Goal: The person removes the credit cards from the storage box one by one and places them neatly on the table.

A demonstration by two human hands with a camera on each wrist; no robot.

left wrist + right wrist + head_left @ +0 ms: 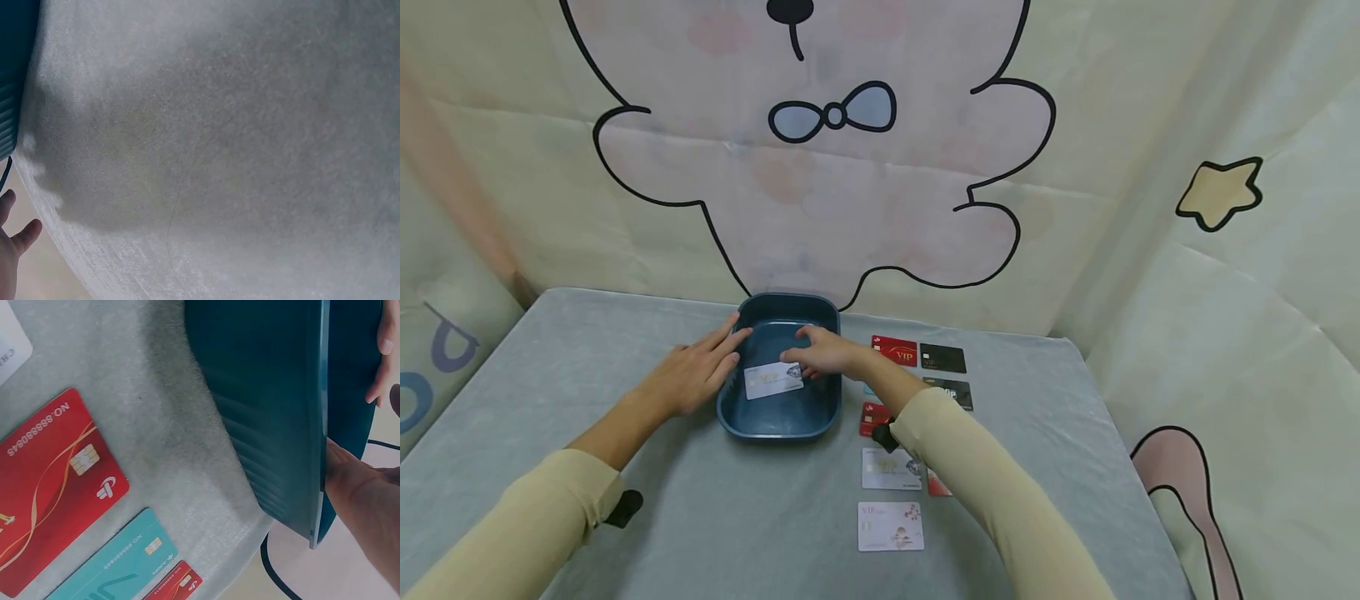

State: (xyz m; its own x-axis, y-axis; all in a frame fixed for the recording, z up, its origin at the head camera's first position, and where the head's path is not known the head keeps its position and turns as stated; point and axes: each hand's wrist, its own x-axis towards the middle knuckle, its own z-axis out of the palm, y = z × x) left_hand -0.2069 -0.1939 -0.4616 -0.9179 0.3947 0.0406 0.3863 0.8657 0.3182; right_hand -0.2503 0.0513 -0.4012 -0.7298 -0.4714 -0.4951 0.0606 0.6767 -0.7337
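Note:
A blue plastic bin (778, 427) stands at the far side of the cloth-covered table. Inside it lies a white VIP card (767, 382). My left hand (696, 371) rests its extended fingers on the bin's left rim; two fingertips (26, 236) show at the edge of the left wrist view. Reaching over the right rim, my right hand (826, 352) is inside the bin, beside the card's upper right corner. Its thumb and forefinger are spread apart, with no card visible between them. In the right wrist view the bin's wall (262, 412) hides its fingers.
Right of the bin lie a red card (895, 350), a black card (943, 358), another dark card (955, 392), a red chip card (872, 417), a teal card (125, 562) and two white cards, one silvery (889, 469), one pinkish (891, 527). My right forearm covers part of them.

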